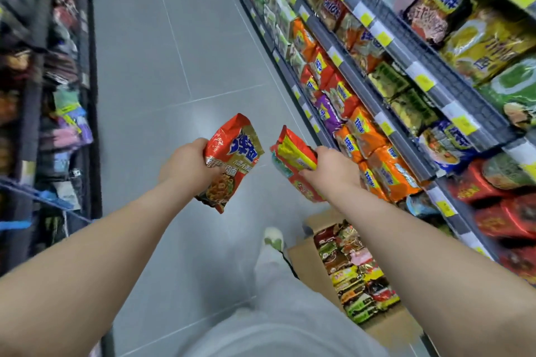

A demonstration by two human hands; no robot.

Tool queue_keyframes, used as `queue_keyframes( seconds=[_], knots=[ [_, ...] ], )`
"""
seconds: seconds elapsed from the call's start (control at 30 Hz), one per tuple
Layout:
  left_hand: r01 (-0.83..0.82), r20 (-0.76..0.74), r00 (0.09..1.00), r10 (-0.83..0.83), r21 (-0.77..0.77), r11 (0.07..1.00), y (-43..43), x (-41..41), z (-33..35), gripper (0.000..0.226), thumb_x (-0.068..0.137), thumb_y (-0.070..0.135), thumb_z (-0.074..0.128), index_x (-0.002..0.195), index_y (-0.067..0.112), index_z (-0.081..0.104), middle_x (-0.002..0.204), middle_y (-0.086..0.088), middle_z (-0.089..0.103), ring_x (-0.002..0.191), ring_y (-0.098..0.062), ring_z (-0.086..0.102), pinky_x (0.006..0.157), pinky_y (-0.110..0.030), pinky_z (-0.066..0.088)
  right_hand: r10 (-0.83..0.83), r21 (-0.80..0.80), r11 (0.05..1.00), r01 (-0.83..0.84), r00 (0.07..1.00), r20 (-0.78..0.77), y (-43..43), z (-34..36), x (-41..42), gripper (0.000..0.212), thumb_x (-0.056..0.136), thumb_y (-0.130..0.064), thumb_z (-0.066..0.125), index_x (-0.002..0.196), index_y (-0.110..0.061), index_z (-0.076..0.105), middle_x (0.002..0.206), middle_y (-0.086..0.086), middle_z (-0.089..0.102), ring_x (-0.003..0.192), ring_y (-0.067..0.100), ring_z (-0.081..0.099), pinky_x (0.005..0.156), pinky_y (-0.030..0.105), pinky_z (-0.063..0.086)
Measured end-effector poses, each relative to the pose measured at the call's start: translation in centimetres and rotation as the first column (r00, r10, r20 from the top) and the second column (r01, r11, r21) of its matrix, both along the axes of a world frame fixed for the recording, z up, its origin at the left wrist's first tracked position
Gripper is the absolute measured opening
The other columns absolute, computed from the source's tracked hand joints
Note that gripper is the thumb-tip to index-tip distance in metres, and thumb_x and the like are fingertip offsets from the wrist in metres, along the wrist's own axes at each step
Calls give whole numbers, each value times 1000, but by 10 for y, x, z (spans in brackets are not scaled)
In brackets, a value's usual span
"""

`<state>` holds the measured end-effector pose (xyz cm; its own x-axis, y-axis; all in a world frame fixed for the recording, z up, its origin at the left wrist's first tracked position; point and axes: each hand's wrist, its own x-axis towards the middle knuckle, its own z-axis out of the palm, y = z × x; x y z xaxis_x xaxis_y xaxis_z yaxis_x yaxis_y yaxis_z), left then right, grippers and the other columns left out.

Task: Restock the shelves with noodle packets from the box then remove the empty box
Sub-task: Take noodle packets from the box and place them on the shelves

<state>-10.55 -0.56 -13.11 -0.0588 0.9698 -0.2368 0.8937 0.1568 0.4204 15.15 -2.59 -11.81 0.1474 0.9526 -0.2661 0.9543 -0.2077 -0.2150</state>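
Since the grey metal shelves [374, 101] at two o'clock need stock, your left hand [185, 166] grips a red-and-gold foil noodle packet [235, 153], your right hand [333, 174] a red-and-yellow foil packet [293, 153].

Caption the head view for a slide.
Left hand holds a red packet, right hand a second packet, beside the shelves; the box below holds more.

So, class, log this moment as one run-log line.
restocking | left hand: holds red packet | right hand: holds second packet | box: holds packets
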Motion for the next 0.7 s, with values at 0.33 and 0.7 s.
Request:
queue_keyframes(
  seconds=[0.33,0.7],
  knots=[
    [-11,8,1000,11,21,1000,196,13,14,43,78,38,70,115,28,52,103,1,64,92,-26,61,72,-36,51,40,65,997,-42,998,39,200,4,6,31,81,-35,66,101,-14,55,99,7,61,93,30,61,63,31,38],
    [202,73,974,-215,148,968,440,30,10,42,78,29,70,116,29,53,108,-5,65,97,-33,60,80,-46,53,-138,210,971,116,986,94,377,8,23,32,76,-32,73,99,-16,59,97,6,62,96,28,56,67,32,37]
  ],
)
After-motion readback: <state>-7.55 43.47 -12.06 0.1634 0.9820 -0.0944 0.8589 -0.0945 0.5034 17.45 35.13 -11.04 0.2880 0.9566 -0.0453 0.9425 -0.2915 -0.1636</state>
